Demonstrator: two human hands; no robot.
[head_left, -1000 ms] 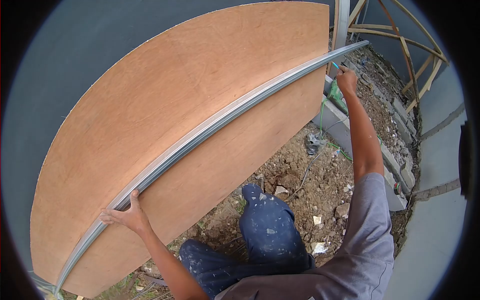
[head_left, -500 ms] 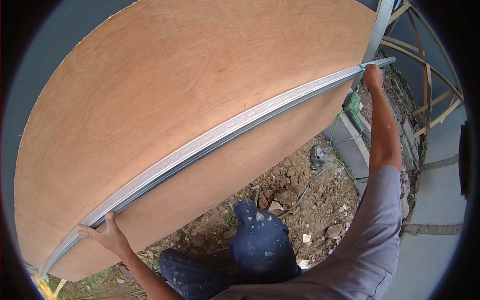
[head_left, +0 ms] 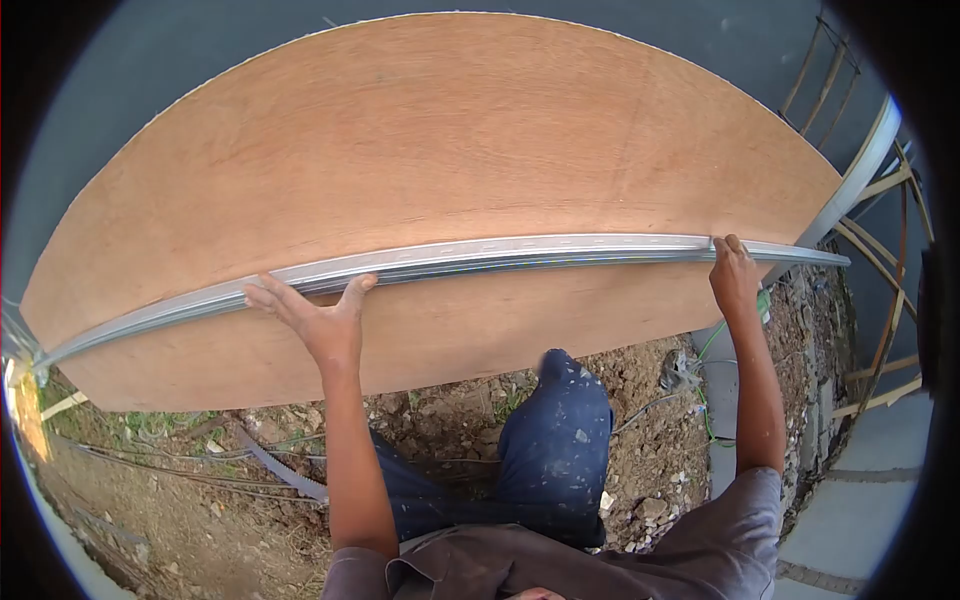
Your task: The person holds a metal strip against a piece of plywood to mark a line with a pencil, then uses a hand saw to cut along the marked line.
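Note:
A long metal profile with slots along its upper face lies across a large plywood sheet. My left hand rests on the left part of the profile, its thumb and fingers spread wide, with the fingertips on the metal. On the profile's right part is my right hand, fingers closed and pinched together at its upper edge. A small thing seems to stick out at those fingertips, too small to name. Beyond my right hand, the profile's end juts past the plywood edge.
Rubble and soil lie around my knees. A saw blade rests on the ground at left. Green cable runs by a grey block at right. Wooden strips stand along the far right. Another metal strip leans behind the plywood's right edge.
My view has turned, so the plywood and profile now lie more level. Along the profile, my left hand sits farther from its left end. My right hand stays closed near the right end.

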